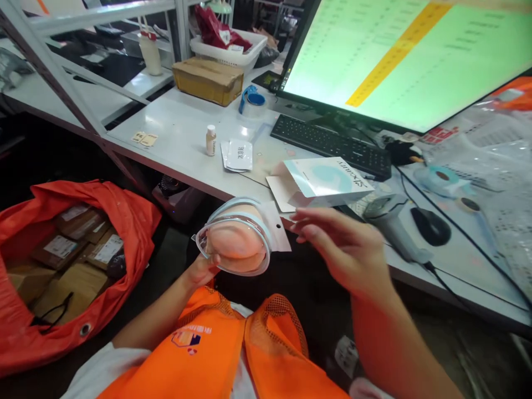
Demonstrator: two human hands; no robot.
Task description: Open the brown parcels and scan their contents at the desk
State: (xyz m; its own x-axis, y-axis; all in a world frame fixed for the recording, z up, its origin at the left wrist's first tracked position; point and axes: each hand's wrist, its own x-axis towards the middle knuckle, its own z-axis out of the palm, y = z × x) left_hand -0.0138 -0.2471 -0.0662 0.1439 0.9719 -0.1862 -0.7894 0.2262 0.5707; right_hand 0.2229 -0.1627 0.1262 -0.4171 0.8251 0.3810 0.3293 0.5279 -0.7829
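My left hand grips the lower left edge of a clear pouch with pale blue trim and rounded peach-coloured contents I cannot identify. I hold it up just off the table's front edge. A white card with a small dark hole sticks out on its right side. My right hand is beside that card, apart from it, fingers loosely bent and thumb apart, with nothing in them. Behind it on the table lies a white and pale blue box, its flap open toward the left.
On the table are a small bottle, white sachets, a tape roll, a cardboard box, a keyboard, a scanner and a mouse. An orange-red bag with parcels stands at left. A monitor rises behind.
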